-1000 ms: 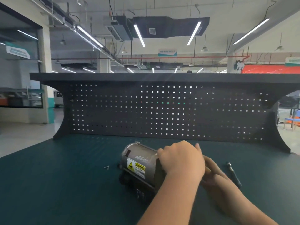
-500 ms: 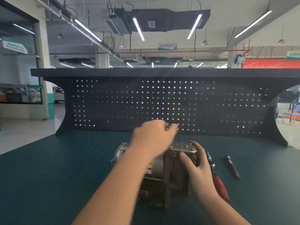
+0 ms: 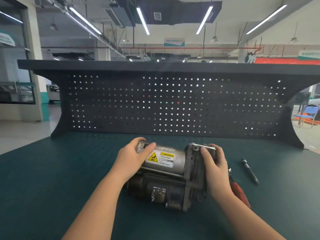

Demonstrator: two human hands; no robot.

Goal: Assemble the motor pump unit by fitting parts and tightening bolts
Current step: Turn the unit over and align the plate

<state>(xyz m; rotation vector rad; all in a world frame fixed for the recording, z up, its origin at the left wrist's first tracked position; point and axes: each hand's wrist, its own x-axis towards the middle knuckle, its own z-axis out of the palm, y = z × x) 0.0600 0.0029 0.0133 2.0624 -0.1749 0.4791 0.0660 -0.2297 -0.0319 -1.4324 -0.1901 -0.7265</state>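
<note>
Motor pump unit (image 3: 170,172) lying on its side on the green bench mat (image 3: 52,187), near the front edge at centre. Left hand (image 3: 133,159) curled over the cylindrical motor end; right hand (image 3: 213,165) gripping the finned housing end, so the 2 hands sit apart, 1 clamped on each end. Just right of the unit, touching the right wrist's far side, a red-handled tool (image 3: 239,192); farther right, apart, a dark driver shaft (image 3: 250,171). Behind, open mat runs to the black pegboard (image 3: 173,104).
</note>
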